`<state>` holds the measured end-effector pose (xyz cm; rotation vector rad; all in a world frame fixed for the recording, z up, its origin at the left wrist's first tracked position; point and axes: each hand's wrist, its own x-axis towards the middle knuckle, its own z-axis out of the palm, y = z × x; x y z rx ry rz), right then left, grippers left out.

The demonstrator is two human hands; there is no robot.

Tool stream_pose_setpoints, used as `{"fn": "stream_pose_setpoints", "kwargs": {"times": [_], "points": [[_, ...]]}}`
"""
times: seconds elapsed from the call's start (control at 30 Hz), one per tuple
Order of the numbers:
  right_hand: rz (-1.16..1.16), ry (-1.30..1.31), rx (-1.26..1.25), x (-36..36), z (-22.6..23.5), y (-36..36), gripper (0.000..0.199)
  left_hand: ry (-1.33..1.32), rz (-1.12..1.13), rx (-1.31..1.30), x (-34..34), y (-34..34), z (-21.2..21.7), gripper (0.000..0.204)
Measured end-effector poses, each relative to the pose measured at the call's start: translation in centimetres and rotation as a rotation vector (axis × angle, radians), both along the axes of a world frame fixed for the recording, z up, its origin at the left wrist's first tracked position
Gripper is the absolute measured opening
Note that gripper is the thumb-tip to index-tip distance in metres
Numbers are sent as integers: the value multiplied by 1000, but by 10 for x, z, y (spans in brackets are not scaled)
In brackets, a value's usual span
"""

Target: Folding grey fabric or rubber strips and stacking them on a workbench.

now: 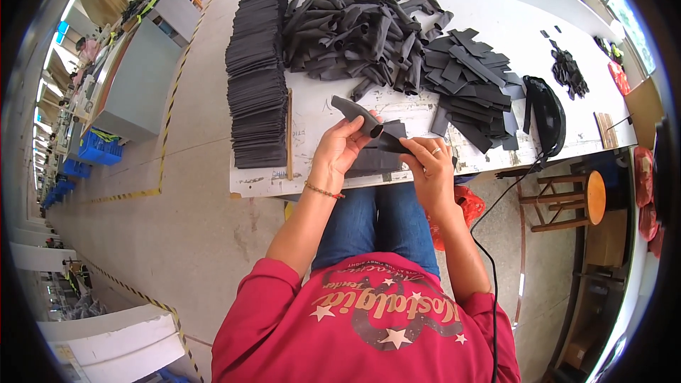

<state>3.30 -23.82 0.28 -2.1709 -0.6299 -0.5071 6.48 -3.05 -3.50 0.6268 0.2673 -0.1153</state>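
Observation:
My left hand [339, 145] is closed around a curled black fabric tube [357, 116], its open end facing right. My right hand [431, 170] pinches a flat dark fabric piece [389, 142] between thumb and fingers. The two pieces meet or overlap between my hands; whether they are joined, I cannot tell. Below them, another dark flat piece [372, 161] lies at the table's front edge. Beyond my hands spreads a heap of rolled black tubes [347, 32]. Flat black strips [477, 92] lie piled to its right, and a tall neat stack of folded black pieces [255, 85] stands at left.
A wooden stick [289, 135] lies beside the stack on the white table [312, 96]. At right are a black curved object [545, 117] near a hanging cord [488, 252], and small black pieces [567, 72]. A wooden stool [594, 197] and red plastic bag [468, 207] are below.

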Motion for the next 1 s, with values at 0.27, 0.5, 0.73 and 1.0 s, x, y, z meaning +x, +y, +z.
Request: {"fn": "stream_pose_setpoints", "kwargs": {"times": [0.27,0.5,0.73,1.0], "points": [[-1,-112,-103,8,10,5,22,13,-61,-13,-2,-3,5,30],[-49,-349,-218,15,16,4,23,-19,-47,34,-8,-6,12,24],[-118,-369,-223,8,10,20,30,-103,197,233,-27,-35,35,27],[-90,-377,-147,8,12,11,32,-100,131,213,-25,-13,42,25]]}}
